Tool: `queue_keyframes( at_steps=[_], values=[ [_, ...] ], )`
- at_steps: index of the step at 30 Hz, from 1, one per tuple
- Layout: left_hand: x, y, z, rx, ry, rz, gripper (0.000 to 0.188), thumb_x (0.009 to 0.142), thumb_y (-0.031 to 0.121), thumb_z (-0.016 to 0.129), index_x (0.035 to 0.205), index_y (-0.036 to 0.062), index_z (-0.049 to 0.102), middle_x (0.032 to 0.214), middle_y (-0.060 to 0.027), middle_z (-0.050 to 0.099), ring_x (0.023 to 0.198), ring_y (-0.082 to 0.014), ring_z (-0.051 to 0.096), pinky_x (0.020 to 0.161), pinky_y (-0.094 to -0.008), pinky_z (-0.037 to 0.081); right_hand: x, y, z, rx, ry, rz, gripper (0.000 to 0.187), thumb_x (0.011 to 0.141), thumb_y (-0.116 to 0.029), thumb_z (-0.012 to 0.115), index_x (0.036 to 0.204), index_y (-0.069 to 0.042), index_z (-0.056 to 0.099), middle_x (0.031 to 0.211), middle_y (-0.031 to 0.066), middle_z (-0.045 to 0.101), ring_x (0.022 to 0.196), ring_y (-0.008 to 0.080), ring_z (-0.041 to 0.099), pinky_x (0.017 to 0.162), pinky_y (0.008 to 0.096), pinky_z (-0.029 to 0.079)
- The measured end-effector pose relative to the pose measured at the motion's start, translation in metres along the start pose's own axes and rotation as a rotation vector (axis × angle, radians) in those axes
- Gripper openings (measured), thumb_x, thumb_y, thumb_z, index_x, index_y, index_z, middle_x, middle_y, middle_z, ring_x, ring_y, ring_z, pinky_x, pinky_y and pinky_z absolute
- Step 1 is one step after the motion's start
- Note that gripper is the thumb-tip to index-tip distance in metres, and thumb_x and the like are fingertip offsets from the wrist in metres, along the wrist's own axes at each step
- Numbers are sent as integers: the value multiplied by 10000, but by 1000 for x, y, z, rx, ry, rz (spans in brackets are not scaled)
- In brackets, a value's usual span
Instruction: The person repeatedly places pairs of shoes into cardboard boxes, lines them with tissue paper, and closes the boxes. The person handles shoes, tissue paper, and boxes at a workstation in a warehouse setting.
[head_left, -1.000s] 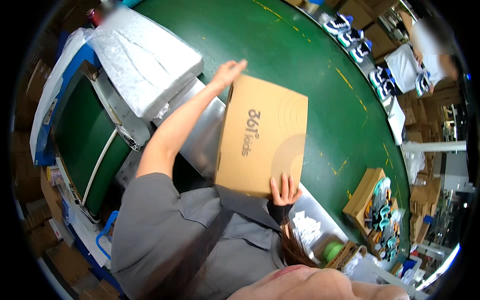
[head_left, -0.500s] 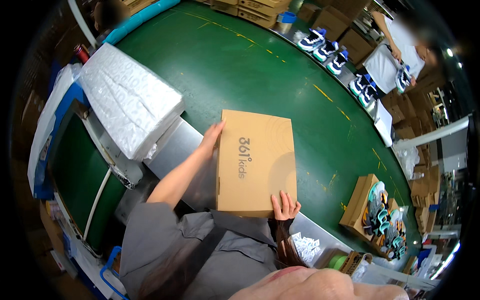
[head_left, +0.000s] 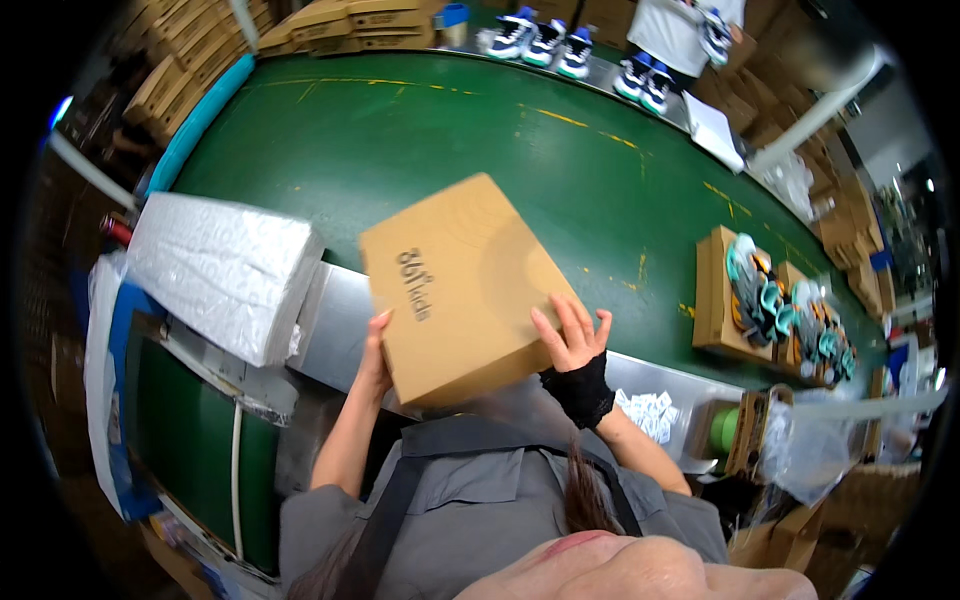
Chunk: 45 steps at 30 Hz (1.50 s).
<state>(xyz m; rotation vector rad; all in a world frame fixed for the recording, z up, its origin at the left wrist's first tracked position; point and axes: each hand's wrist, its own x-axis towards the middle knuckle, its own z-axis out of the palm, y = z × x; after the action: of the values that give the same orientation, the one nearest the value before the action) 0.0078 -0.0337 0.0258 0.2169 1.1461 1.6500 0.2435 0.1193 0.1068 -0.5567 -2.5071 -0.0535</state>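
Cardboard box [head_left: 465, 290]: one, brown, lid side up, apparently shut. Location: near middle, over the near edge of the green worktop [head_left: 420, 150], tilted and askew; whether its underside rests on anything cannot be told.

Left hand [head_left: 373, 362]: digits drawn in against the box's left side, toward the near corner; part of the grasp hidden. Right hand [head_left: 570, 335], with black wrist covering [head_left: 582, 390]: fingers spread, bearing on the lid by the near right edge. Box held between the two.

Step in hand, by judgement: two-handed handling of the closed box. Any further shift would call for matched support at both sides.

Markings: lid with dark print [head_left: 410, 268], large characters and smaller lettering nearer the wearer; legible, not transcribed. Pale curved lines toward the far end; darker tan rounded patch at right. Stacked boxes [head_left: 385, 20], far side: print too small to read. White slips [head_left: 648, 412], near right: writing, if any, illegible. Wrapped white bundle [head_left: 215, 270], left: no readable text.
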Motion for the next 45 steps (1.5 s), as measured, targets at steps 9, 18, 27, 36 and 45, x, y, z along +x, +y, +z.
queue_keyframes(
  at_steps=[9, 18, 27, 36, 45],
  values=[
    [-106, 85, -125, -846, -577, 166, 509, 723, 344, 637, 1084, 35, 455, 911, -61, 554, 887, -173, 555, 794, -313, 466, -63, 69, -7, 100, 58, 299, 528, 592, -48, 655, 1102, -57, 518, 1208, 204, 419, 1061, 349, 451, 825, 427, 392],
    [-145, 107, -127, -558, 753, 566, 1101, 627, 470, 701, 1376, 137, -33, 1401, -213, 110, 1253, -414, 222, 973, -589, 255, -149, 247, -65, -444, 9, 518, 508, 605, -260, 701, 1069, -148, 529, 1243, 130, 400, 1139, 291, 387, 873, 465, 298],
    [-65, 61, -110, -52, 558, 237, 760, 771, 422, 590, 1321, 66, 204, 1274, -151, 368, 1146, -295, 402, 895, -414, 372, -138, 359, -125, -532, -574, 1158, 644, 707, -513, 589, 1273, -275, 392, 1281, 153, 407, 1224, 342, 324, 948, 661, 118],
    [-44, 51, -49, 63, 401, 29, 517, 823, 372, 537, 1215, 73, 382, 1201, -131, 414, 1129, -287, 392, 914, -416, 344, -80, 342, -162, -205, -388, 1033, 612, 584, -569, 643, 1006, -127, 618, 980, 124, 606, 920, 274, 575, 842, 464, 380],
    [6, 19, 57, 575, 138, 142, 403, 844, 306, 543, 1154, 55, 495, 1083, -107, 546, 1001, -221, 516, 795, -343, 429, -57, 189, -146, -4, -154, 316, 400, 625, -482, 645, 824, -136, 616, 649, 99, 567, 682, 251, 592, 634, 342, 431]
  ],
)
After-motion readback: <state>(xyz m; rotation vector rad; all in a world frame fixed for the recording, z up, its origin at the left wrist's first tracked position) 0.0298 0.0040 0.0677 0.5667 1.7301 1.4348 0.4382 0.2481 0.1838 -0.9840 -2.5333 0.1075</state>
